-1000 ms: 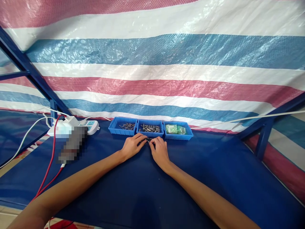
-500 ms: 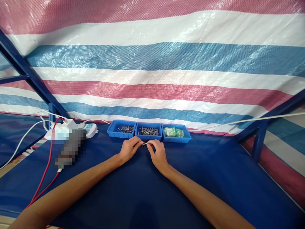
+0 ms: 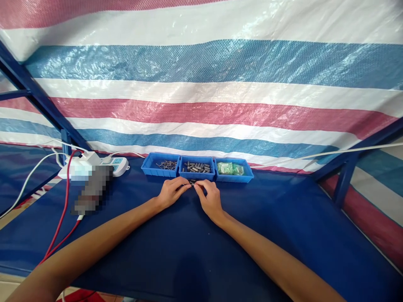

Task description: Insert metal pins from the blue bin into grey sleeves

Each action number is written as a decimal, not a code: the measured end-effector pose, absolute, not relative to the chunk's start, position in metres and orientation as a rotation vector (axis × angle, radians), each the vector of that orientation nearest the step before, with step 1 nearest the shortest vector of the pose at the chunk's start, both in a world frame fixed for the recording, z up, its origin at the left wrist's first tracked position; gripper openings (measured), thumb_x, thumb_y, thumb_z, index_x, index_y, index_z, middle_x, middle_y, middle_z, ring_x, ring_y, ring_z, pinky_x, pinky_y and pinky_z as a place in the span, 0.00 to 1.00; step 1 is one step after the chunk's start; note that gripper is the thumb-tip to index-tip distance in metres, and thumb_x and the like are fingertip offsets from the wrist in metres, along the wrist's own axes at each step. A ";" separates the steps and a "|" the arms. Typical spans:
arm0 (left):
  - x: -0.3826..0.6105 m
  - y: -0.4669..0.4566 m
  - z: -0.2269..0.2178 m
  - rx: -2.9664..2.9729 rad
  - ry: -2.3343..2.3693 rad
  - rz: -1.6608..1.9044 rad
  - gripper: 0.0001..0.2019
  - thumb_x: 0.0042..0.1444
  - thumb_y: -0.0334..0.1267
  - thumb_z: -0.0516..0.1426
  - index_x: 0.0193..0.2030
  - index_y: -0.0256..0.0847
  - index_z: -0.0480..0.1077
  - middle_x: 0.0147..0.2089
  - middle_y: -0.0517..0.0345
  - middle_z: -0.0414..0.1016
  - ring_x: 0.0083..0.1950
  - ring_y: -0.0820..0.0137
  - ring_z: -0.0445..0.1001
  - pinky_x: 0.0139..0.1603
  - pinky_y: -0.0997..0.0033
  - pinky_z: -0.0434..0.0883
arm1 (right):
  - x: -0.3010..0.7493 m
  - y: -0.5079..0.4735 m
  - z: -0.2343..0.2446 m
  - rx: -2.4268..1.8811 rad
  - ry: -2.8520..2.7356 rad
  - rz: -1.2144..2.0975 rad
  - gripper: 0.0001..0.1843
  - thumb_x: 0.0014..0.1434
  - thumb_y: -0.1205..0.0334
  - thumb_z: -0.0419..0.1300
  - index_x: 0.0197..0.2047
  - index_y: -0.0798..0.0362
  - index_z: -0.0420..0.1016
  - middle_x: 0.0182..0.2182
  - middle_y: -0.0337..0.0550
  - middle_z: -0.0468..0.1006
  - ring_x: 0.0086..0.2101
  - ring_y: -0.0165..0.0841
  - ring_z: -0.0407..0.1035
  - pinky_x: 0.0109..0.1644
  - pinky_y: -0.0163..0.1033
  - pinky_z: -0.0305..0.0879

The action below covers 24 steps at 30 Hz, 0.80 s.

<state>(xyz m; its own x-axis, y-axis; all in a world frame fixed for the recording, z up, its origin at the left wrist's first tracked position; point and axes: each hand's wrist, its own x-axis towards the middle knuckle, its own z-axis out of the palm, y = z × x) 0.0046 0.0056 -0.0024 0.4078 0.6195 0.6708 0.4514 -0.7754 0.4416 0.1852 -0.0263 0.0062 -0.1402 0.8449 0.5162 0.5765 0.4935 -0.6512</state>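
Note:
My left hand (image 3: 172, 192) and my right hand (image 3: 210, 198) meet on the dark blue table cover (image 3: 267, 218), just in front of the middle blue tray (image 3: 197, 173). Both hands have their fingers pinched together on a small dark metal part (image 3: 192, 182) held between them. The middle tray holds several dark grey cylinders. To its left, another blue tray (image 3: 160, 166) contains thin metal pins. On its right, a third blue tray (image 3: 233, 172) holds small green packets.
A white power strip (image 3: 94, 165) with plugs, white cables and a red cable (image 3: 64, 209) lies at the left, beside a blurred dark object (image 3: 92, 188). A striped red, white and blue tarp (image 3: 201, 84) hangs behind the trays. Blue frame bars stand at both sides.
The hands stay together in front of the middle tray with only small finger shifts on the part. The camera view has tipped slightly up and down.

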 end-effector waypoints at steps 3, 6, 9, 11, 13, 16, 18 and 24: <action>0.005 0.004 -0.001 2.464 0.942 1.326 0.08 0.60 0.38 0.53 0.38 0.38 0.72 0.36 0.54 0.77 0.37 0.72 0.76 0.38 0.75 0.71 | 0.185 -0.026 0.006 -1.188 -1.848 0.378 0.11 0.64 0.59 0.50 0.36 0.51 0.72 0.30 0.40 0.75 0.31 0.31 0.68 0.41 0.37 0.57; 0.006 0.003 0.001 2.462 0.967 1.331 0.09 0.61 0.39 0.53 0.38 0.38 0.72 0.36 0.54 0.78 0.37 0.72 0.76 0.37 0.76 0.72 | 0.185 -0.026 0.007 -1.198 -1.861 0.383 0.12 0.64 0.58 0.50 0.35 0.51 0.72 0.30 0.40 0.75 0.31 0.31 0.68 0.40 0.37 0.57; 0.006 0.003 0.002 2.453 0.976 1.324 0.10 0.61 0.39 0.52 0.40 0.39 0.73 0.37 0.54 0.78 0.38 0.71 0.77 0.39 0.75 0.72 | 0.185 -0.026 0.007 -1.213 -1.864 0.382 0.12 0.64 0.58 0.50 0.35 0.50 0.73 0.29 0.39 0.76 0.31 0.31 0.69 0.39 0.37 0.58; 0.006 0.002 0.002 2.444 0.969 1.320 0.10 0.62 0.39 0.52 0.41 0.39 0.73 0.38 0.53 0.78 0.39 0.71 0.77 0.41 0.74 0.73 | 0.185 -0.026 0.007 -1.212 -1.863 0.381 0.12 0.64 0.58 0.50 0.34 0.50 0.73 0.29 0.39 0.76 0.30 0.31 0.68 0.39 0.37 0.58; 0.006 0.002 0.002 2.441 0.956 1.321 0.10 0.62 0.39 0.52 0.42 0.39 0.72 0.39 0.53 0.78 0.40 0.70 0.77 0.42 0.74 0.73 | 0.185 -0.026 0.006 -1.205 -1.861 0.387 0.11 0.64 0.58 0.51 0.34 0.50 0.73 0.29 0.39 0.76 0.30 0.30 0.68 0.39 0.36 0.58; 0.006 0.002 0.002 2.436 0.937 1.327 0.10 0.62 0.37 0.51 0.43 0.39 0.72 0.41 0.54 0.78 0.42 0.71 0.77 0.43 0.74 0.73 | 0.185 -0.026 0.005 -1.210 -1.852 0.405 0.12 0.64 0.58 0.51 0.33 0.51 0.72 0.28 0.38 0.75 0.29 0.30 0.67 0.39 0.36 0.57; 0.006 0.001 0.002 2.423 0.939 1.331 0.10 0.63 0.36 0.50 0.45 0.40 0.71 0.41 0.54 0.78 0.42 0.71 0.77 0.42 0.75 0.73 | 0.185 -0.025 0.005 -1.230 -1.843 0.407 0.13 0.64 0.57 0.51 0.31 0.51 0.71 0.26 0.38 0.74 0.28 0.30 0.66 0.38 0.37 0.57; 0.003 0.002 -0.004 2.351 0.991 1.316 0.12 0.65 0.35 0.45 0.47 0.40 0.68 0.40 0.56 0.78 0.27 0.78 0.74 0.31 0.80 0.70 | 0.185 -0.023 0.003 -1.227 -1.846 0.403 0.14 0.64 0.56 0.50 0.31 0.51 0.71 0.25 0.38 0.72 0.28 0.31 0.65 0.38 0.37 0.57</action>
